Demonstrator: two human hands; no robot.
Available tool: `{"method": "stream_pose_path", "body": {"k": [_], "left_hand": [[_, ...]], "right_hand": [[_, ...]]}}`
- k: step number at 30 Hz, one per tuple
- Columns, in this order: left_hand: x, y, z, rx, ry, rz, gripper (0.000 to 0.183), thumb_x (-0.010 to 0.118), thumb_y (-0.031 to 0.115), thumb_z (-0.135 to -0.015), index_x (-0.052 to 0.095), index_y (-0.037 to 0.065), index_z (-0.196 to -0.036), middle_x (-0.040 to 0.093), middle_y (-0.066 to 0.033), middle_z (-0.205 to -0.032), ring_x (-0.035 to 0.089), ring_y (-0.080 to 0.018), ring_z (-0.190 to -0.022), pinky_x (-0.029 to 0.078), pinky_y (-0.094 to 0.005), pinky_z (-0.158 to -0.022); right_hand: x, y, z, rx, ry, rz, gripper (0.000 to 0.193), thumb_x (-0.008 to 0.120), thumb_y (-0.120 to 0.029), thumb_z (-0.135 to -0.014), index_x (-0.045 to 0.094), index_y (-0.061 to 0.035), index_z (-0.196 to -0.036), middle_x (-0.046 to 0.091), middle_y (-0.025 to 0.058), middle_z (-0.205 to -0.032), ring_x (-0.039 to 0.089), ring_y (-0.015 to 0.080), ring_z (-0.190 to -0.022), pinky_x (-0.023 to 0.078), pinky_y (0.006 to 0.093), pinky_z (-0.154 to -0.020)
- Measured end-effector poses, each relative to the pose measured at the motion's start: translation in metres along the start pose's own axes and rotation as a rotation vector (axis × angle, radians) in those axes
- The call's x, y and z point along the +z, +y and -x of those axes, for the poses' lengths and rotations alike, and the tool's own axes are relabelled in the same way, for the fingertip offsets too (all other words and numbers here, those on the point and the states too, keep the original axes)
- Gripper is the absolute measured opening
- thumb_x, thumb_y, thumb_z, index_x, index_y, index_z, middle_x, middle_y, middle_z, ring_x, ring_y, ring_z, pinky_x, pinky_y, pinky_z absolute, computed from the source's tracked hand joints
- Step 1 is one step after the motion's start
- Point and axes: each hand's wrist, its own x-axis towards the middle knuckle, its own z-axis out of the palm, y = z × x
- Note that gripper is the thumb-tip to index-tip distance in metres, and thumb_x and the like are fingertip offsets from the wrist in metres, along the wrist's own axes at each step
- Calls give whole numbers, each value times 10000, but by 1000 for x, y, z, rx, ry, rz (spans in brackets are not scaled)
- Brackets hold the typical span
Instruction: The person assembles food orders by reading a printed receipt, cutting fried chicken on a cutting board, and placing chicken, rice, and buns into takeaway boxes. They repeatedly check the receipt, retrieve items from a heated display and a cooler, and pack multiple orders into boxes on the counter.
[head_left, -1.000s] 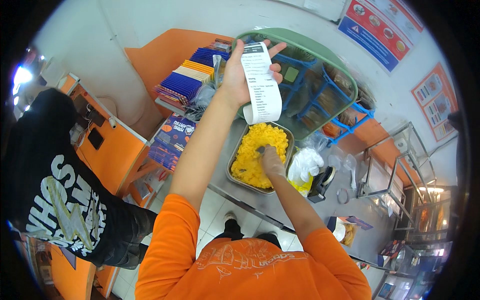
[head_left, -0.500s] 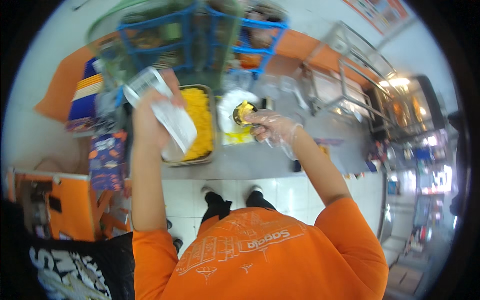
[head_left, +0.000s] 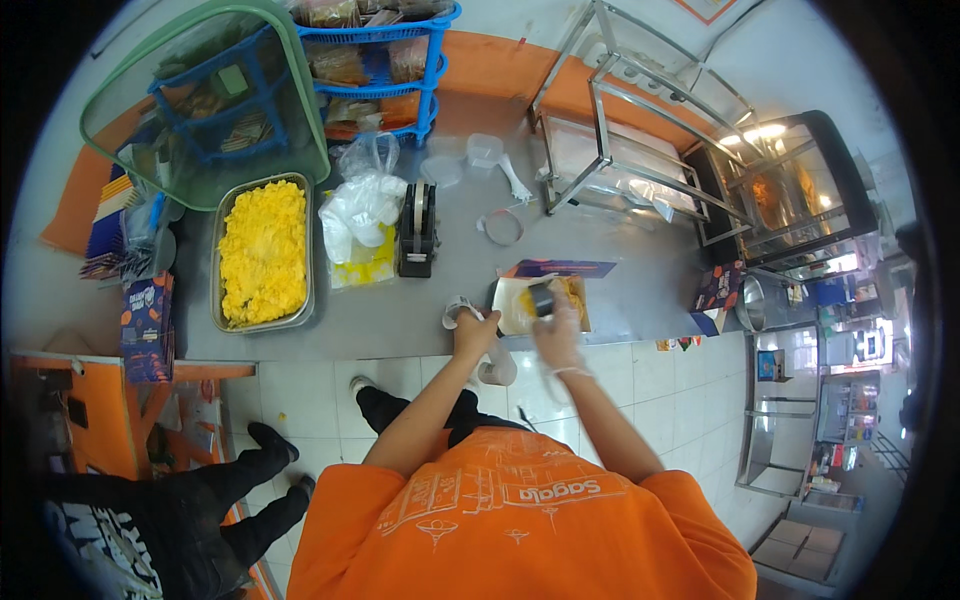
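Note:
My left hand (head_left: 472, 338) is closed round a white paper packet (head_left: 499, 366), which sticks out above and below the fingers at the counter's front edge. In a clear plastic glove, my right hand (head_left: 560, 342) grips a small dark scoop (head_left: 541, 300) with some yellow food at its side. The scoop is over an open takeaway box (head_left: 513, 318), pale inside, with its purple printed lid (head_left: 560, 268) folded back. Yellow food (head_left: 574, 291) shows in the box's right part, partly hidden by the hand. The packet is just left of the box.
A metal tray (head_left: 308, 300) of crumbly yellow food stands on the left. Beside it are plastic bags (head_left: 362, 212) and a black tape dispenser (head_left: 417, 235). A green basket (head_left: 315, 130), blue racks (head_left: 432, 80) and a steel frame (head_left: 603, 120) stand behind. Another person's legs (head_left: 235, 510) are at lower left.
Both hands have moved right and nearer, away from the tray, the left carrying the packet and the right the scoop. The open box has come into view under the scoop.

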Motion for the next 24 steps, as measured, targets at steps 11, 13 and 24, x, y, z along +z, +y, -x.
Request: {"method": "stream_pose_path", "body": {"k": [11,13,24], "left_hand": [[-62,7,14,-97,-89,455,207,638,145,-799,527,40,-939,578,-61,-822,529,-145,-650,455,-310,-571],[-121,23,39,-179,-42,739,331,593,256,-826,543,34,-1067,566,-89,-845,536,-163,-699,461,-320,-584],[-416,89,125,355,-73,1244,601,420,302,-909,285,44,-1434,324,-181,-1477,455,-368,-1256,384,-542,-1026]], "right_hand": [[-13,-53,12,700,-154,-1047,342,540,-102,-837,502,-64,-1175,554,56,-886,544,138,-651,458,254,-558],[-2,-97,-7,631,-324,-1097,387,591,-198,-846,506,-116,-1214,549,29,-849,513,105,-586,432,241,-494],[259,-368,-87,-609,-582,64,714,719,-327,-763,401,-54,-1342,387,216,-1358,536,394,-1116,460,443,-919]]}}
